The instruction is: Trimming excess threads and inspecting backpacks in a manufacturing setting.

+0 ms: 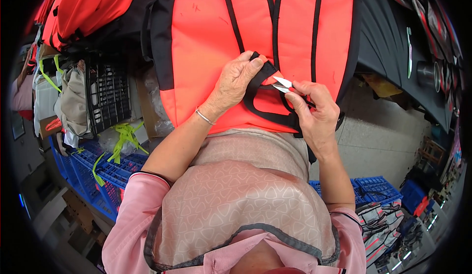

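Observation:
A bright orange bag [211, 33] with black side panels and black piping lies in front of me and reaches down to my lap. My left hand [236, 79] pinches the folded end of a black webbing strap [251, 94] between thumb and fingers. This strap forms a loop over the bag's near edge. In my right hand [317, 111] is a pair of small thread snips [282, 84], their pale blades parted and pointing left beside the strap end. Its handles are partly hidden by my fingers. Short dark thread bits lie on the orange cloth.
On the left stand a black basket [109, 97], blue plastic crates [88, 173] and neon-yellow strips [123, 138]. More orange bags [91, 6] are piled at the far left. To the right, a dark-covered table [386, 52] carries a metal cup [428, 76]. Another blue crate [378, 188] sits lower right.

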The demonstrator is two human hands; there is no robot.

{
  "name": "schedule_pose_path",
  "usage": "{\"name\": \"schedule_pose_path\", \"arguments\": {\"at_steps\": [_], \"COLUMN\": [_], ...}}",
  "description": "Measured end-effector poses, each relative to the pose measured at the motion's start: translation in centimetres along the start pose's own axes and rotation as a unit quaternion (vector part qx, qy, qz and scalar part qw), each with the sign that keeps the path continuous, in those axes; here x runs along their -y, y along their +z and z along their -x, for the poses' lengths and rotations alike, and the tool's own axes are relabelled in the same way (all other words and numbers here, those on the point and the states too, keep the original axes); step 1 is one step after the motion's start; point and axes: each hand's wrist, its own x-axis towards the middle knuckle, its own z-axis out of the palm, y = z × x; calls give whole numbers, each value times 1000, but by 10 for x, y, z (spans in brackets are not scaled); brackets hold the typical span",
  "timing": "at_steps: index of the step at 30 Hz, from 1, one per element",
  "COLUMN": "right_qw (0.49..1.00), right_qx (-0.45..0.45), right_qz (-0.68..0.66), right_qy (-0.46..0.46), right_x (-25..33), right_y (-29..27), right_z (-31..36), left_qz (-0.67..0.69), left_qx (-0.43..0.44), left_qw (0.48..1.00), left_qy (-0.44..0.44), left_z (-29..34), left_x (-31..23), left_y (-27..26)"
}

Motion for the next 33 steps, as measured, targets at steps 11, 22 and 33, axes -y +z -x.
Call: {"name": "schedule_pose_path", "arguments": {"at_steps": [11,22,33], "right_qw": [986,981,944], "right_qx": [7,13,101], "right_qz": [126,132,-221], "right_qy": [-112,-141,225], "right_x": [3,0,-8], "right_y": [5,5,0], "right_z": [-7,-9,-5], "left_qz": [-7,-16,65], "left_qx": [-11,4,-1], "left_qw": [1000,1000,997], "left_qy": [6,-21,-34], "left_z": [0,0,0], "left_x": [-1,2,-5], "left_y": [2,-2,2]}}
